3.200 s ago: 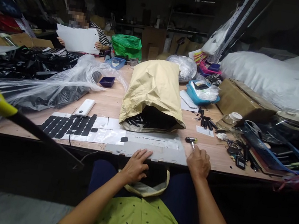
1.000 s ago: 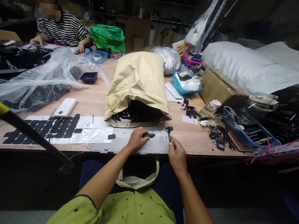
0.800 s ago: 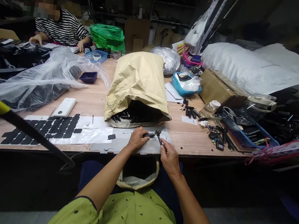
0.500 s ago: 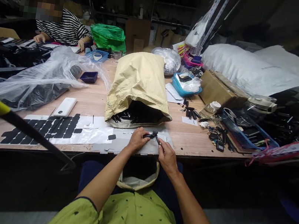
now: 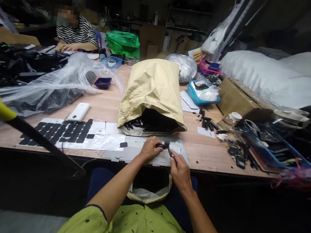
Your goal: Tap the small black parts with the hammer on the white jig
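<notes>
My left hand (image 5: 150, 149) is closed on a small black part (image 5: 165, 145) over the front edge of the table. Between finger and thumb my right hand (image 5: 181, 173) grips a thin dark rod (image 5: 170, 152), whose upper end meets the black part. Whether the two pieces are joined I cannot tell. Just beyond my hands a tan woven sack (image 5: 155, 81) lies with its mouth facing me, and black pieces show inside it. Another open sack (image 5: 148, 196) sits in my lap below the table edge. Grey sheet material (image 5: 121, 152) covers the tabletop under my hands.
At left are a white power bank (image 5: 79, 111), a sheet of black stickers (image 5: 62, 132) and plastic-covered black parts (image 5: 50, 93). To the right stand a jar (image 5: 230, 120), a cardboard box (image 5: 241, 98) and a blue basket (image 5: 273, 147). A co-worker in stripes (image 5: 78, 33) sits across.
The whole view has shifted, so the scene sits further right. My hands keep hold of the black part and rod. The co-worker's hands have come together.
</notes>
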A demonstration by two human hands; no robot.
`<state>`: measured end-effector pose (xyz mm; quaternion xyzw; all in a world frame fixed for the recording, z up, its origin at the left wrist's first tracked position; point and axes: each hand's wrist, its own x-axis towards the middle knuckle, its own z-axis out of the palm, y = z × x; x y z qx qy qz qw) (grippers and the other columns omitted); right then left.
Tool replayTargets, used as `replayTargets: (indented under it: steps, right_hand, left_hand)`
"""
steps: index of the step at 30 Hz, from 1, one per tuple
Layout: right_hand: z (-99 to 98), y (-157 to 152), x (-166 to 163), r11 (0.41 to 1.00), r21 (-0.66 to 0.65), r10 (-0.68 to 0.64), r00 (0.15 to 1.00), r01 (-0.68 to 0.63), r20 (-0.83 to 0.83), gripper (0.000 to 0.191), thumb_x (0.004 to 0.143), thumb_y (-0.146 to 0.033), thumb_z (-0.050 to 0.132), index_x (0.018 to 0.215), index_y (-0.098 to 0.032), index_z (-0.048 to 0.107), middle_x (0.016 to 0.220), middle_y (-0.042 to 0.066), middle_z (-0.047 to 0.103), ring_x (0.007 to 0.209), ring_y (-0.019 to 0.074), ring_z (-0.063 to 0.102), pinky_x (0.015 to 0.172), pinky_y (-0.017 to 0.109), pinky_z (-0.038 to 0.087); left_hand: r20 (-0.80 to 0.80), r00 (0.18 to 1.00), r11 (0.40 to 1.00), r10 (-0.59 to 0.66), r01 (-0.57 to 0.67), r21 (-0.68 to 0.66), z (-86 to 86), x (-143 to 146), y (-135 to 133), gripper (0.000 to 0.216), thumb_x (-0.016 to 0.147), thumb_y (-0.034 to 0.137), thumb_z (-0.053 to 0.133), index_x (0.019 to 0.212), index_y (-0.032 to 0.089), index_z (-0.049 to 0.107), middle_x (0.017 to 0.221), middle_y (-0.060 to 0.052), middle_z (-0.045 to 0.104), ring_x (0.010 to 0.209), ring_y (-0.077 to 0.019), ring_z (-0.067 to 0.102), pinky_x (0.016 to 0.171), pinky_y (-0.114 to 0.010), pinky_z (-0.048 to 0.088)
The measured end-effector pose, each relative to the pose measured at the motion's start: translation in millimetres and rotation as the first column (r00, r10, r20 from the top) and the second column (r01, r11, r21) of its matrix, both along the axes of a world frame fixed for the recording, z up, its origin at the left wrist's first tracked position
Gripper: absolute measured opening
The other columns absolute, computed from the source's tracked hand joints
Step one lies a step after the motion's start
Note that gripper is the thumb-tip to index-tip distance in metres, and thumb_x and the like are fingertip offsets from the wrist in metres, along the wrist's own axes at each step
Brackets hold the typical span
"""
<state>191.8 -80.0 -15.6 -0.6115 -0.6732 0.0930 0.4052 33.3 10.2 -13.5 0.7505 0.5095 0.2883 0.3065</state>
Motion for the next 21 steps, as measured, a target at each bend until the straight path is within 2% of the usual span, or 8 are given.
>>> replayTargets:
  steps: [3,5,10,13,17,21]
  right_hand:
    - [-4.0,5.3,26.3,0.994,0.016,-0.109,0.993,0.108,0.041,0.038,0.090,-0.026,0.043,0.116,-0.025,0.071,0.105,0.010,0.071,0.098,0.0233,0.065,0.084,0.036,0.053]
    - [-9.7,11.8,50.0,0.977,0.027,-0.213,0.971,0.211,0.106,0.037,0.088,-0.024,0.046,0.114,-0.027,0.072,0.099,0.008,0.070,0.090,0.0226,0.063,0.076,0.033,0.051]
    - [-23.1,31.9,96.6,0.919,0.059,-0.388,0.863,0.390,0.324,0.032,0.083,-0.018,0.053,0.104,-0.027,0.075,0.075,0.005,0.056,0.072,0.0197,0.051,0.058,0.028,0.035]
    - [-22.9,39.7,99.5,0.893,0.087,-0.436,0.798,0.442,0.416,0.028,0.084,-0.016,0.054,0.101,-0.023,0.076,0.071,0.004,0.051,0.065,0.0168,0.041,0.055,0.028,0.026]
    - [-18.9,43.6,87.9,0.871,0.139,-0.475,0.738,0.471,0.479,0.029,0.086,-0.014,0.053,0.103,-0.019,0.076,0.073,0.005,0.050,0.062,0.0142,0.034,0.054,0.027,0.019]
    - [-17.7,43.3,83.0,0.868,0.165,-0.482,0.718,0.468,0.502,0.028,0.084,-0.013,0.054,0.102,-0.019,0.075,0.073,0.004,0.048,0.062,0.0135,0.032,0.055,0.027,0.017]
  left_hand:
    - [-0.013,1.000,1.000,0.001,-0.001,0.003,-3.9,3.4,-1.1,0.018,0.076,0.019,0.071,0.092,0.023,0.077,0.087,-0.003,0.065,0.091,-0.0210,0.058,0.087,-0.035,0.048]
    - [-0.022,1.000,1.000,0.011,-0.011,-0.003,-7.4,5.8,-0.7,0.018,0.076,0.021,0.072,0.093,0.024,0.078,0.089,-0.003,0.065,0.092,-0.0215,0.059,0.088,-0.035,0.048]
    - [-0.039,0.999,0.999,0.019,-0.020,-0.027,-11.1,8.9,-0.2,0.019,0.076,0.025,0.073,0.095,0.024,0.077,0.091,-0.004,0.065,0.093,-0.0223,0.058,0.091,-0.036,0.048]
    - [-0.044,0.999,0.999,0.013,-0.015,-0.039,-8.3,8.8,-0.1,0.019,0.077,0.025,0.073,0.095,0.024,0.078,0.091,-0.004,0.064,0.094,-0.0228,0.058,0.091,-0.036,0.047]
    - [-0.053,0.998,0.999,-0.022,0.020,-0.034,-0.7,5.4,-2.1,0.016,0.076,0.025,0.074,0.091,0.024,0.078,0.088,-0.004,0.063,0.093,-0.0230,0.056,0.089,-0.036,0.047]
    - [-0.094,0.989,0.993,-0.118,0.119,0.014,4.3,-10.3,-25.7,0.015,0.074,0.026,0.077,0.089,0.025,0.077,0.097,-0.005,0.063,0.099,-0.0245,0.055,0.091,-0.039,0.046]
